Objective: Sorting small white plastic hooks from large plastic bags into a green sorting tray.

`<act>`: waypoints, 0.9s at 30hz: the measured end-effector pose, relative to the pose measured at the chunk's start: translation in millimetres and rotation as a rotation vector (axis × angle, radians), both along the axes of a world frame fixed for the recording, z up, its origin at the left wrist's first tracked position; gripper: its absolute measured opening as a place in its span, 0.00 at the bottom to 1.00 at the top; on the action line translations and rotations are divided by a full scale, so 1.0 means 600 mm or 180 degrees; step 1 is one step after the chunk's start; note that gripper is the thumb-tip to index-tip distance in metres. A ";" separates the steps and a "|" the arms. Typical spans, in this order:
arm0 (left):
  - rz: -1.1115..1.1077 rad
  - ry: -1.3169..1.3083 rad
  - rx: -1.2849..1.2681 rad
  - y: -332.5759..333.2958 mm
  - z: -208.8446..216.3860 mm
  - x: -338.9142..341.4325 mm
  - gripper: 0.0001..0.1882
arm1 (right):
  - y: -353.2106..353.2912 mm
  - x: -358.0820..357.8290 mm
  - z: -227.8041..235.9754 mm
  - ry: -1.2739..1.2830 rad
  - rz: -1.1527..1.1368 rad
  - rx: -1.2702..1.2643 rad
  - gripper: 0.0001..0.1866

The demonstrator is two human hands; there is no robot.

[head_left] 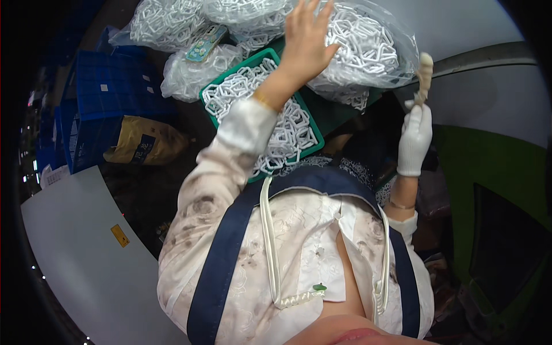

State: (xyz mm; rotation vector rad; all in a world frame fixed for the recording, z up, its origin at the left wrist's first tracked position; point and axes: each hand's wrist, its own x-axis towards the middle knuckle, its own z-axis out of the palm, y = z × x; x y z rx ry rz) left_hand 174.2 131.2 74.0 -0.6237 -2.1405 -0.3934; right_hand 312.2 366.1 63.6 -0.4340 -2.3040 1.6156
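Clear plastic bag (pixel 409 57): filled with white angular links (pixel 365 43). Green rectangular plastic tray (pixel 319 143): likewise loaded. Left hand (pixel 306 49): bare, fingers spread, above the bag. Right hand (pixel 416 138): white-gloved, gripping a knobbly cream strip (pixel 424 77). Completion beyond filling: cannot be judged.

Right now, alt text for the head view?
A bare left hand spreads over a clear plastic bag of white loops, while the white-gloved right hand seems to hold a pale, knobbly item I can't identify. A green tray nearby holds more loops.
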 end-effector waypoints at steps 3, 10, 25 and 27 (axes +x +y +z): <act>0.0139 -0.0463 0.0698 -0.068 -0.041 0.018 0.24 | 0.044 0.026 -0.031 -0.0196 -0.0269 0.0009 0.13; 0.0047 -0.3448 0.0831 -0.254 -0.150 0.135 0.16 | 0.036 0.027 -0.053 -0.0484 -0.0061 -0.0104 0.13; -0.0127 -0.2721 -0.0313 -0.180 -0.255 0.197 0.22 | -0.025 0.023 -0.039 -0.0500 0.0372 0.0161 0.14; -0.0049 -0.2867 -0.0184 -0.185 -0.258 0.193 0.20 | -0.025 0.026 -0.039 -0.0474 0.0372 0.0159 0.14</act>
